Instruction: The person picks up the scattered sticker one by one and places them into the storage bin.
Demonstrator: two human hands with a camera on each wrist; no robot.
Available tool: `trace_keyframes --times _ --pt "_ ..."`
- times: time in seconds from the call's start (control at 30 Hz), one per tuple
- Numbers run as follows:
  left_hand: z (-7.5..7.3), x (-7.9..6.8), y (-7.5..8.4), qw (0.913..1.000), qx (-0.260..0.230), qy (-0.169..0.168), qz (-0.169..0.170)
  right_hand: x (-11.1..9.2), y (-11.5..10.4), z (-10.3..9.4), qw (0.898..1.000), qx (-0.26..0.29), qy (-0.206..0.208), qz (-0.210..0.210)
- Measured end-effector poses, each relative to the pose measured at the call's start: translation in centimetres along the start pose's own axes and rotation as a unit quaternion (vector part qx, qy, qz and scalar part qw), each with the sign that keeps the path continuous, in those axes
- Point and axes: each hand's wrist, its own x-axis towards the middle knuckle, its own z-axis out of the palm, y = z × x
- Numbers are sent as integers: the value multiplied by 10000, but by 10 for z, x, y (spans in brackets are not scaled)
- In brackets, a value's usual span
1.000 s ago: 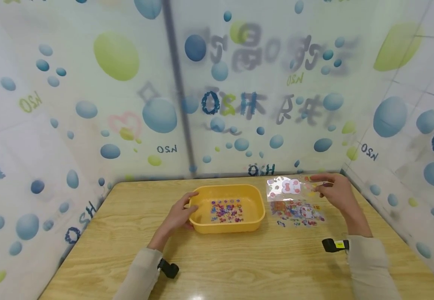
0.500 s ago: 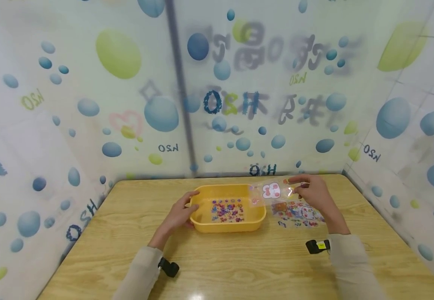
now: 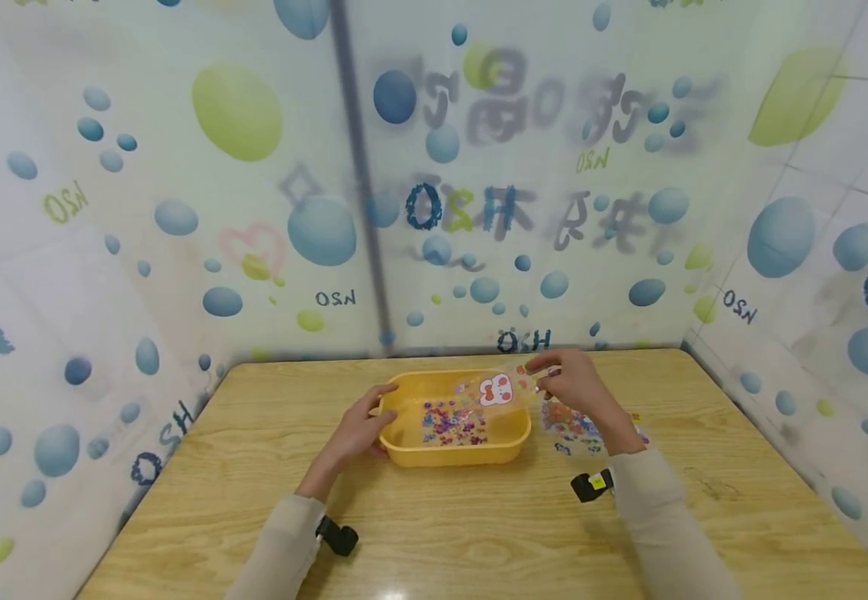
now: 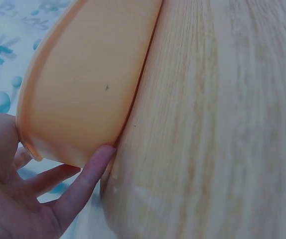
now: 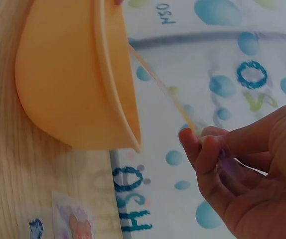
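A yellow plastic basin [image 3: 452,456] stands on the table. At its left end my left hand [image 3: 353,431] holds it, thumb over the rim and fingers against the outer wall [image 4: 90,89]. My right hand [image 3: 578,387] pinches a clear sticker sheet [image 3: 495,390] with a white rabbit face by its right edge. The sheet slants over the basin's right part; the right wrist view shows it nearly edge-on [image 5: 160,87]. Inside the basin lies a patch of small purple, red and blue shapes [image 3: 452,425]; I cannot tell if they are loose or on a sheet.
More sticker sheets [image 3: 570,422] lie on the wooden table [image 3: 434,525] right of the basin, partly covered by my right hand and wrist. A patterned curtain [image 3: 434,275] with blue and green drops encloses the table's back and sides.
My right hand has carried the rabbit sticker sheet leftward, from above the other sheets to over the basin. My left hand has stayed on the basin's left end.
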Motion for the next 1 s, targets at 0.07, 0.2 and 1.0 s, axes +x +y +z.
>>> trace_keyframes --times 0.07,0.2,1.0 --pt "0 0 -1 10000 -5 -11 -5 3 -4 8 10000 -11 -94 -2" --pt "0 0 -1 10000 -10 -45 -2 8 -14 21 9991 56 -353 245" --pt "-1 3 -2 10000 19 -20 16 47 -40 62 9928 -278 -918 711"
